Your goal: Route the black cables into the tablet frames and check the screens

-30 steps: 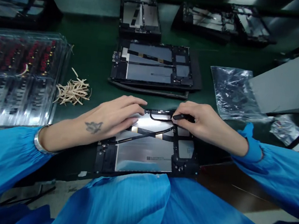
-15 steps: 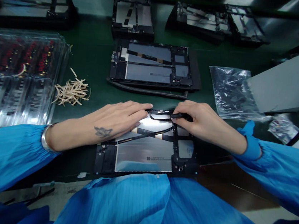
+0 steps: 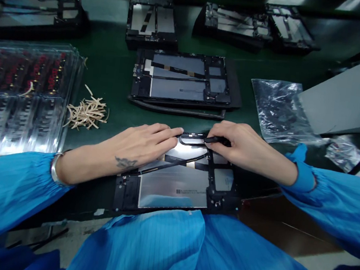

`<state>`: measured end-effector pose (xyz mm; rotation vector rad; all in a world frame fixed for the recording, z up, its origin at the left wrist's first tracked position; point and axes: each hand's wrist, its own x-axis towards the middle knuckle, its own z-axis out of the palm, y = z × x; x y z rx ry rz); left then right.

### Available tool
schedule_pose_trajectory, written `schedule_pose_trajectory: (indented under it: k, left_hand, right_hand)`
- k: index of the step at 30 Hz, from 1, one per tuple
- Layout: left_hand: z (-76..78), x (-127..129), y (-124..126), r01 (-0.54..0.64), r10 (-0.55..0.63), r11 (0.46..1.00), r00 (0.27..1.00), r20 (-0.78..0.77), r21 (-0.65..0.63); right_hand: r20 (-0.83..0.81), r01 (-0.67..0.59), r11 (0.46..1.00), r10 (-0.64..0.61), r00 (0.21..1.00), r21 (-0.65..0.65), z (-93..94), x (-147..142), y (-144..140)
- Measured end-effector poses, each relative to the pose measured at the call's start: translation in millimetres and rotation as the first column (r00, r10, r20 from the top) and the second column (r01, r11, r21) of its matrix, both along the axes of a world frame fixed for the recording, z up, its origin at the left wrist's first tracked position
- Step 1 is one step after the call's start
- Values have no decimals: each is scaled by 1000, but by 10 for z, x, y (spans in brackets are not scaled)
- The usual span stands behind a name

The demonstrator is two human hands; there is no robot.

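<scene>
An opened tablet (image 3: 173,190) lies in front of me, its silver battery and dark inner boards bare. My left hand (image 3: 148,146) rests flat across its upper left part, fingers stretched toward the far edge. My right hand (image 3: 231,141) pinches a slim black tool (image 3: 217,140) at the far edge; its kind is hard to make out. The tool's tip touches or lies close to a looped black cable (image 3: 190,144) beside a small connector strip. Another black cable (image 3: 173,164) runs slantwise over the battery.
Beyond lies a second opened tablet (image 3: 176,82) on a black stand, with a black strip (image 3: 176,109) before it. Several more stand at the back. Left are clear trays (image 3: 15,120) of small parts and a pile of paper strips (image 3: 87,113); right, a plastic bag (image 3: 283,112) and grey box (image 3: 340,101).
The view has shifted slightly. Both hands stay nearly in place at the tablet's far edge; the left fingers have moved very little, and the black tool is still in the right hand.
</scene>
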<state>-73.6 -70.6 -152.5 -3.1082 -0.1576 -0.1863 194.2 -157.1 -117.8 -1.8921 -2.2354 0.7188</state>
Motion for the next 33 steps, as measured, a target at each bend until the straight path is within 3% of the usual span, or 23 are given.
schedule_pose_trajectory:
  k: [6,12,16,24,33]
  left_hand:
    - [118,74,-38,92,-94,960,996,-5,263]
    - [129,85,-72,136,-158,912,987,24,387]
    - [158,51,-45,144,-181,916,981,66,375]
    - [164,66,-39,161,-193,939,978,77,303]
    - [90,60,-89,131,-175,940,978,114,314]
  right_hand:
    - [-24,1,1000,-1,1000,-12,15,10,2]
    - [-108,-31,999,34,994,32,1,59,-15]
    - [-153,-23,998,31,988,56,-7,71,-27]
    - [43,-7,995,3,999,95,12,-17,-17]
    - [107,-66,988,51,993,143,-69,-16,-32]
